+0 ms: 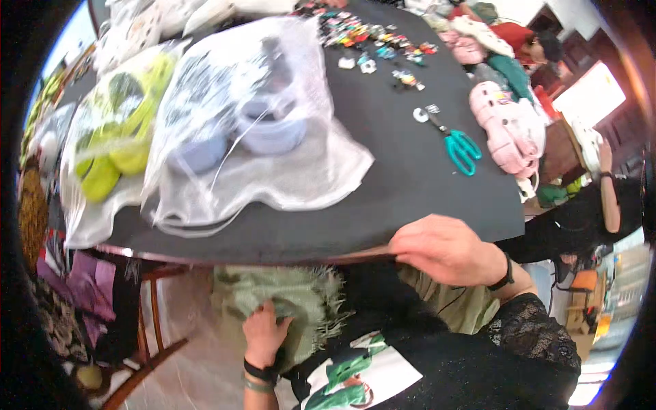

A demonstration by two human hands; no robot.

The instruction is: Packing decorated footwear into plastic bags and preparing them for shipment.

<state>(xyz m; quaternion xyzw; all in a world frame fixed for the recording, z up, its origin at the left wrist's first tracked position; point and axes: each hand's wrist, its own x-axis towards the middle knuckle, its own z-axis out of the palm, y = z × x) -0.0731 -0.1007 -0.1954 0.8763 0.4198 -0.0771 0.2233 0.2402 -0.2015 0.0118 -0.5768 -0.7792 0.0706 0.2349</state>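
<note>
My left hand (265,335) lies low on a pale green fringed cloth (301,290) below the table edge, thumb apart from the fingers, with nothing visible in it. At the table's front edge is my right hand (444,249), its fingers pressed together; anything between them is hidden. Ahead of my left hand, a white mesh bag (342,160) on the table holds lavender clogs (273,130). To its left, another mesh bag (85,222) contains lime-green clogs (126,154). Teal-handled scissors (463,152) lie beyond my right hand, beside a small white ring-shaped piece (421,115).
The black table (403,178) has a curved front edge. Small colourful charms (372,37) are scattered at the back. Pink clogs (502,126) in clear wrapping line the right side. Another person's arm (608,184) shows at far right, and a wooden chair (154,335) stands lower left.
</note>
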